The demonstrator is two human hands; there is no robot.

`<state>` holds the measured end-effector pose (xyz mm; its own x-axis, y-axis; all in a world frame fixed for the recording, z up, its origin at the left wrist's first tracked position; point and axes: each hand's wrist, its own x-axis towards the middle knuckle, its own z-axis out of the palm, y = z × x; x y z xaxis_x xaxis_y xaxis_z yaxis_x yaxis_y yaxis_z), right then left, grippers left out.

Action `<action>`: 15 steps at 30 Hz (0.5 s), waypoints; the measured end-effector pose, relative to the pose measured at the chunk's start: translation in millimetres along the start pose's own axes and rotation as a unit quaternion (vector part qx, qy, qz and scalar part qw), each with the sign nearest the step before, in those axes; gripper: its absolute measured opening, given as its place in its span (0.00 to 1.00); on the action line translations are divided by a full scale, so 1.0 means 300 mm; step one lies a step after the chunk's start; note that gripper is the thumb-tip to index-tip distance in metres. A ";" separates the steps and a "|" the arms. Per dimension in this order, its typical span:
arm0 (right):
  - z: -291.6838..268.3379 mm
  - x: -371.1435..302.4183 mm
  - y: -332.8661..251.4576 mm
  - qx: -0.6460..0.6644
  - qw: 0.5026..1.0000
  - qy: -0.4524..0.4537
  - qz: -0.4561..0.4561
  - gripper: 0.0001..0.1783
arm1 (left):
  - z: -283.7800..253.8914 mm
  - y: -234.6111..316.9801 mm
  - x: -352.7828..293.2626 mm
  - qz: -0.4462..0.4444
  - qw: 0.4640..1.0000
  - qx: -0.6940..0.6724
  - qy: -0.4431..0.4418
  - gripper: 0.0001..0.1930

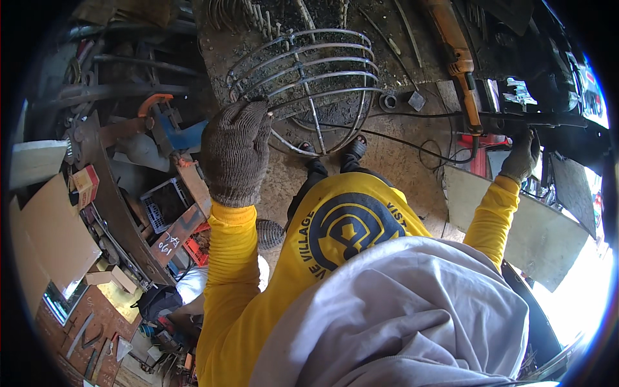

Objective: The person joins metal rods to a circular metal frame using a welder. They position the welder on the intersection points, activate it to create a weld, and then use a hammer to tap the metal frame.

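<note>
A round cage-like frame of bent metal rods (302, 79) stands at the edge of the dark workbench (248, 64), its lower rings hanging past the edge. My left hand (236, 151), in a dark knitted glove, is closed at the frame's left side; the fingertips are mostly hidden behind the glove's back. Far to the right, my gloved right hand (521, 158) reaches up with bent fingers against something dark that I cannot make out. Between the hands, on the bench's right part, lies an orange corded power tool (459, 64).
Several short rods (267, 22) stand upright at the back of the bench. A black cable (412, 140) runs across below the bench edge. To the left are a blue clamp-like tool (184, 135), a plastic crate (162, 205) and cardboard (55, 232). A pale panel (509, 222) leans at right.
</note>
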<state>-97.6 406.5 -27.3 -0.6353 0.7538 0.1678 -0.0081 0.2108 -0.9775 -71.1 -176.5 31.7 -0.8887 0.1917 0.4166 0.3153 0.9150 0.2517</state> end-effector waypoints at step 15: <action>-0.027 0.013 0.026 -0.002 1.000 0.000 0.011 0.17 | 0.005 -0.001 0.000 -0.008 1.000 0.010 0.000 0.11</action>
<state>-93.8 416.1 -33.1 -0.6355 0.7580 0.1469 0.0091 0.1977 -0.9802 -71.6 -176.1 30.2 -0.8930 0.1776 0.4135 0.2950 0.9249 0.2399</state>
